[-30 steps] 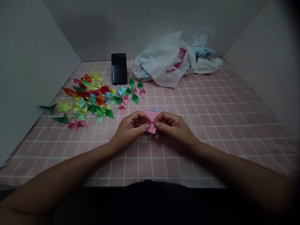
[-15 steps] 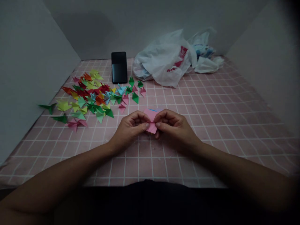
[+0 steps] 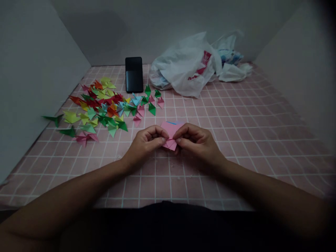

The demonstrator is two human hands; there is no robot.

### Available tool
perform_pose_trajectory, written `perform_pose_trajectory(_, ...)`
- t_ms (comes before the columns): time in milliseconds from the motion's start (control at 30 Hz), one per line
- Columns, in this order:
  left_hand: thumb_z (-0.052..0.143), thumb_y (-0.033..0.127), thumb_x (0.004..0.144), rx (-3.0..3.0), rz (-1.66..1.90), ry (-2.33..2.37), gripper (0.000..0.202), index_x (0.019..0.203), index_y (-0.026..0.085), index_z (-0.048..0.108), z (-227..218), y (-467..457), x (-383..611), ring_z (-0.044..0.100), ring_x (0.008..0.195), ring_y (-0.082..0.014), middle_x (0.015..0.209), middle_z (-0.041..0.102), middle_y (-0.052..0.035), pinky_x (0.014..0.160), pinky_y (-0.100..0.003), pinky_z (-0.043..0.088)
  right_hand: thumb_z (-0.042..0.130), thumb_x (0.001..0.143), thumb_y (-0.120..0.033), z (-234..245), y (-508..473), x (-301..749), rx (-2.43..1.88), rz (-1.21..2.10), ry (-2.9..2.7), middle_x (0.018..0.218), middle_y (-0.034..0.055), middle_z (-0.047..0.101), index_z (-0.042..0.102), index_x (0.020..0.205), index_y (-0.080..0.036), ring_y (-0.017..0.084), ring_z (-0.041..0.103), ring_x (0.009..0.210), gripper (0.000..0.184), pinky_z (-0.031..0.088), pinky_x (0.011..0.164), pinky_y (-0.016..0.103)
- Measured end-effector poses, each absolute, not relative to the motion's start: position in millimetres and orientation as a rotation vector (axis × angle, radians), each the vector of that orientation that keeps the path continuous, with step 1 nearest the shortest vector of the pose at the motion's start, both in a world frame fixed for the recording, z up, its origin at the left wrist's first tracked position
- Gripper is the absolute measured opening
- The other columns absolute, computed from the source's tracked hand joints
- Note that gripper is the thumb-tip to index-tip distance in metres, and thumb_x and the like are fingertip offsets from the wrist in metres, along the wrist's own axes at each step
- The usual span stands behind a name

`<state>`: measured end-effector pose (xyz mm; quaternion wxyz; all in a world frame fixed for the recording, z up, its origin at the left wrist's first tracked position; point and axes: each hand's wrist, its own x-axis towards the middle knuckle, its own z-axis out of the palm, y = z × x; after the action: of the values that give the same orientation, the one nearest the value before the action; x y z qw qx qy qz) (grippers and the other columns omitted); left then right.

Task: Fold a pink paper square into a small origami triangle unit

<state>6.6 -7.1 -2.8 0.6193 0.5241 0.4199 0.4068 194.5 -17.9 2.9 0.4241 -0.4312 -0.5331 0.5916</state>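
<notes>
Pink-and-white grid tablecloth [image 3: 244,140] across the table. White plastic bag [image 3: 181,70], red print, at the back. Multicolor origami cranes [image 3: 112,110] spread to my left. My left hand [image 3: 147,142] and right hand [image 3: 198,142], front center, both pinching, thumbs against fingers. Black phone [image 3: 134,75] left of bag. Folded pink paper [image 3: 170,144] gripped between my hands, one side each.

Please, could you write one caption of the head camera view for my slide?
Left hand and right hand pinch folded pink paper, with colourful folded paper pieces on the checked tablecloth.
</notes>
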Motion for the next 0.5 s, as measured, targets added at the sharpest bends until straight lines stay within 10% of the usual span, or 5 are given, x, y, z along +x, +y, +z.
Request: perform_pose_trajectory(500,0.076,0.023,0.076,1.339,1.012,1.008,0.015,0.079,0.017,0.062,-3.7,-9.3,11.0,0.064,0.065,-0.0114,0.073,0.067,0.0008,0.061,-0.022,0.053,0.068,0.086,-0.031,-4.0,-16.7,195.0,-0.987,1.621,-1.169,0.067,-0.0021,0.069,0.06,0.095,-0.022,0.014,0.066,0.056,0.015,0.054,0.057,0.027)
